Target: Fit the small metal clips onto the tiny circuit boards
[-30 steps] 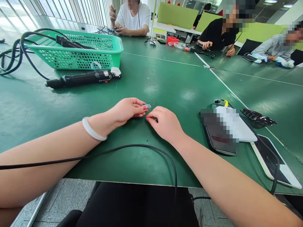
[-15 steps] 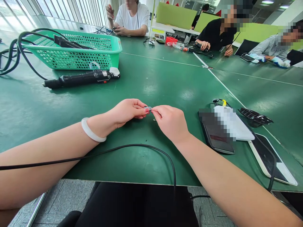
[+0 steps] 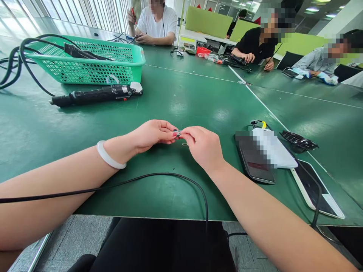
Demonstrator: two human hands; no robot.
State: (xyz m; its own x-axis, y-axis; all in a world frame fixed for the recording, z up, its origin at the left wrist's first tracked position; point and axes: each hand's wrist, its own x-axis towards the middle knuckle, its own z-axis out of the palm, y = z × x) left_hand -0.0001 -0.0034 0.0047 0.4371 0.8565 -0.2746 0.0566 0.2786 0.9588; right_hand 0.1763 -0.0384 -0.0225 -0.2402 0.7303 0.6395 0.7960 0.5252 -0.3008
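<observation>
Above the green table [image 3: 159, 200], my two hands meet near the middle of the view. My left hand [image 3: 154, 135], with a white bangle on its wrist, pinches a small silvery metal part [image 3: 177, 133] between thumb and fingers. My right hand [image 3: 205, 145] is closed in a pinch on the right end of this same part. The part is too small for its kind to show, and fingertips hide some of it. Just below the fingers, a tiny pale rectangular piece [image 3: 185, 144] lies on the table, close to my right hand.
At the left stands a green basket [image 3: 93, 71] with black cables, and a black electric screwdriver [image 3: 93, 95] lies before it. A black phone [image 3: 258, 166], a white phone [image 3: 317, 189] and a black hair clip [image 3: 299, 140] lie right. A black cable [image 3: 170, 174] crosses in front. Several people sit beyond.
Both hands stay together on the small part, which appears slightly turned between the fingers. The view has shifted a little, so the things at the right appear farther left.
</observation>
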